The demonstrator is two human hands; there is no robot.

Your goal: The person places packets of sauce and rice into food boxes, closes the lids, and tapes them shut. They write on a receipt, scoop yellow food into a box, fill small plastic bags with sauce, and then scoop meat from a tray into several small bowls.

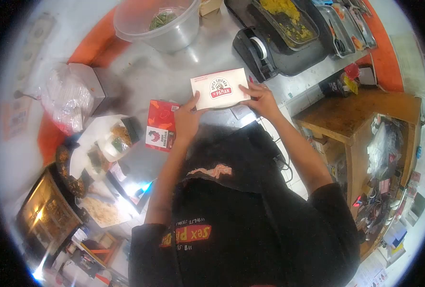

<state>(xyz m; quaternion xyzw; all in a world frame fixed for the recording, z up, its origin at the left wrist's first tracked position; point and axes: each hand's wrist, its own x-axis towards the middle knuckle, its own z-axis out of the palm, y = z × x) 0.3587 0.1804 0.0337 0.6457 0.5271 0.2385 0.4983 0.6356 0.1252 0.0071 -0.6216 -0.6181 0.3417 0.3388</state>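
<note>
A closed white box (220,90) with a red and black round logo is held between my two hands above the metal counter (174,71). My left hand (188,117) grips its left end, thumb on the top face. On the right end, my right hand (261,99) holds it with fingers behind and thumb near the lower edge. Just left of my left hand lies a red box (161,125) with a white label. A flat, pale piece (241,112) lies below the white box's right part.
Beyond the box stand a clear tub (162,33) with greens, a black tape dispenser (256,52) and a tray (289,21) of yellow food. Plastic bags (64,98) and open food containers (119,138) are at left. A wooden shelf (360,112) stands at right.
</note>
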